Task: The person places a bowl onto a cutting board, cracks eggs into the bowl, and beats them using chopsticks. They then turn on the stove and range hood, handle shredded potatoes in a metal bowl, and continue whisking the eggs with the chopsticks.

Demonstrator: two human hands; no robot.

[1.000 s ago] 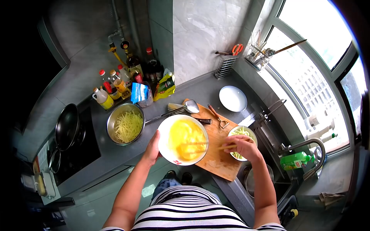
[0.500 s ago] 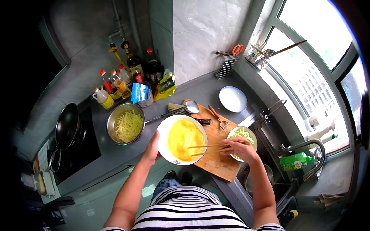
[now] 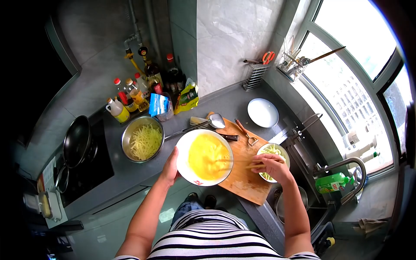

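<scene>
My left hand [image 3: 170, 167] grips the left rim of a white bowl [image 3: 183, 152], held above the counter's front edge. Yellow beaten egg [image 3: 207, 156] fills the bowl. My right hand [image 3: 272, 168] is closed around a pair of chopsticks [image 3: 255, 165], whose tips reach into the egg and are smeared by motion. Beneath the bowl's right side lies a wooden cutting board [image 3: 247, 186]. Just past my right hand, a smaller bowl [image 3: 284, 151] of pale green cut vegetable is partly hidden by it. A peeler [image 3: 247, 132] and a black-handled knife [image 3: 232, 137] rest on the board.
A metal pot [image 3: 125, 145] of pale green shreds stands left, near a spatula [image 3: 216, 121]. Several sauce bottles [image 3: 138, 95] line the wall. A white plate [image 3: 263, 112] lies at the back. The sink [image 3: 299, 160] is right; a wok [image 3: 76, 141] sits left on the stove.
The chopsticks have moved within the egg, and their tips are now blurred. My right hand has shifted very slightly. The bowl stays nearly in place in my left hand.
</scene>
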